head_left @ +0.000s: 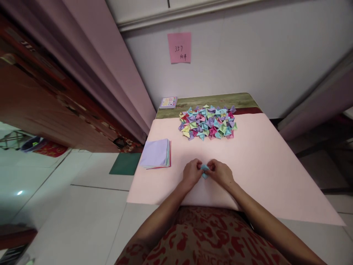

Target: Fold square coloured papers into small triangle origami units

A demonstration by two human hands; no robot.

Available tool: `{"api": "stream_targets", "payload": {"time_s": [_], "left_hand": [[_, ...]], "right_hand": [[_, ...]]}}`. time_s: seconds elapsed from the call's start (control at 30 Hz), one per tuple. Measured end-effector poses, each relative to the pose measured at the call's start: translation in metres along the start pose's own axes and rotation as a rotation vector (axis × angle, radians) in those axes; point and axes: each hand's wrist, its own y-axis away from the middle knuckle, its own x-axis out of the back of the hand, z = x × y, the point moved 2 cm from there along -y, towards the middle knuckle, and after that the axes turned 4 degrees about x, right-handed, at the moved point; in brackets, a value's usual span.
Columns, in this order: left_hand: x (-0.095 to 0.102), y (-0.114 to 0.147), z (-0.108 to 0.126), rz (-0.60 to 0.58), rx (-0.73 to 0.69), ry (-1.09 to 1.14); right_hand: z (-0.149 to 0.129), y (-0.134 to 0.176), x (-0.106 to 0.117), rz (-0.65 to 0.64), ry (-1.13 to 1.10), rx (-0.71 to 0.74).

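Observation:
Between my two hands, just above the pink table cover (264, 165), is a small light-blue folded paper (204, 170). My left hand (192, 172) pinches its left side with curled fingers. On the other side my right hand (220, 172) grips the paper between thumb and fingers, partly covering it. Beyond the hands lies a wide pile of folded paper pieces (208, 123) in blue, purple, yellow, green and pink. To the left of my left hand sits a stack of square paper sheets (156, 153), with a lavender sheet on top.
At the table's back left corner lies a small printed packet (168, 102). A pink note (179, 48) with handwriting is stuck on the wall behind. Purple curtains (129, 73) hang beside a wooden door (55, 88) on the left. A green mat (125, 163) lies on the floor.

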Motion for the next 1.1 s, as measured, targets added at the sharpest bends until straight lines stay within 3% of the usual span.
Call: {"api": "stream_targets", "payload": {"time_s": [0.13,0.27,0.37,0.47,0.53,0.6,0.73,0.9,1.0,1.1], "left_hand": [[0.001,-0.003,-0.005,-0.029,-0.022,0.035],[0.004,0.002,0.001,-0.001,-0.169,-0.006],[0.010,0.009,0.009,0.147,-0.337,-0.070],[0.016,0.017,0.015,0.365,-0.583,-0.235],[0.015,0.023,0.014,0.448,-0.739,-0.376],[0.012,0.027,0.008,0.458,-0.812,-0.463],[0.002,0.032,-0.007,0.358,-0.693,-0.406],[-0.002,0.029,-0.017,0.157,-0.329,-0.111],[0.000,0.025,-0.017,0.133,-0.144,0.032],[0.000,0.021,-0.014,0.157,-0.119,0.031]], "right_hand": [[0.009,-0.003,-0.004,-0.043,-0.160,0.055],[0.014,-0.001,-0.006,0.008,-0.310,0.157],[0.011,0.003,0.001,0.183,-0.280,0.273],[0.005,0.010,0.010,0.413,-0.171,0.506],[0.003,0.014,0.011,0.492,-0.083,0.642],[0.007,0.017,0.006,0.506,-0.001,0.700],[0.017,0.020,-0.008,0.384,0.088,0.621],[0.017,0.019,-0.010,0.129,0.040,0.349],[0.011,0.015,-0.005,0.092,-0.019,0.230],[0.006,0.011,-0.003,0.097,-0.030,0.175]]}}
